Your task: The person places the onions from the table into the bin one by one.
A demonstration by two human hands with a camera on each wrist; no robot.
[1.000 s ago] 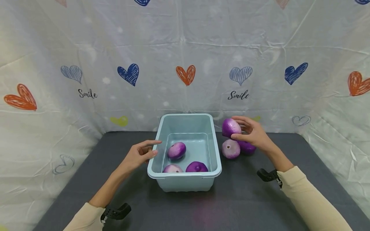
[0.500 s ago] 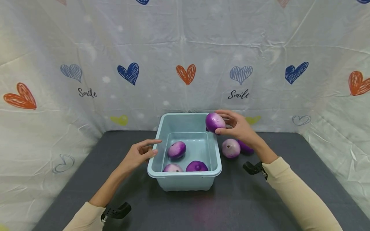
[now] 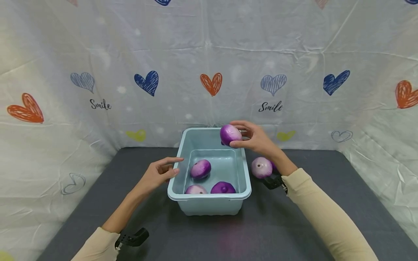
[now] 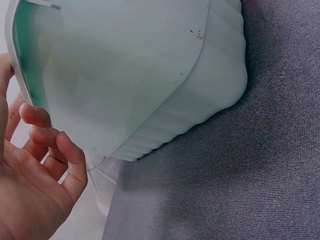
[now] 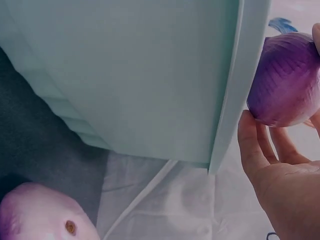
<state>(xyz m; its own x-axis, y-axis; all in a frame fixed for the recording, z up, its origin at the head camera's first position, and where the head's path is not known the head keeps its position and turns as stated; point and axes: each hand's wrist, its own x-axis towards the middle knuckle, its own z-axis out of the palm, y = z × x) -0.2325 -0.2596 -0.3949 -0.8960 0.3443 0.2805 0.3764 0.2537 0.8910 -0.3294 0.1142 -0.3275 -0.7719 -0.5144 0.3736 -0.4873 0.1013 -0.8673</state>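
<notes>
One onion (image 3: 230, 135) sits in our right hand (image 3: 256, 140), pinched between thumb and fingertips and held up over the back right corner of the tub (image 3: 209, 207). From the right wrist we see the same onion close to the tub's rim (image 5: 242, 65), which hides a little of its edge, with part of the hand out of view. Our left hand (image 3: 161, 172) is at the rim on the tub's left side and has hold of nothing that we can see: its index finger reaches out nearly straight over the edge while the others curl loosely, and we cannot tell whether they touch the plastic. Inside the tub we count three more: a two-toned onion (image 3: 200, 169) near the middle, a pale onion (image 3: 196, 190) at front left and a dark onion (image 3: 223, 187) at front right, the last two partly hidden by the front wall. Just right of the tub, a whitish onion (image 3: 261, 167) rests on the dark surface (image 3: 183, 239); behind it and our wrist, only a purple sliver of a sixth onion (image 3: 274, 168) shows. We wear a black strap (image 3: 134, 238) on each wrist. Behind everything hangs a white sheet (image 3: 238, 32) printed with hearts (image 3: 212, 87).
</notes>
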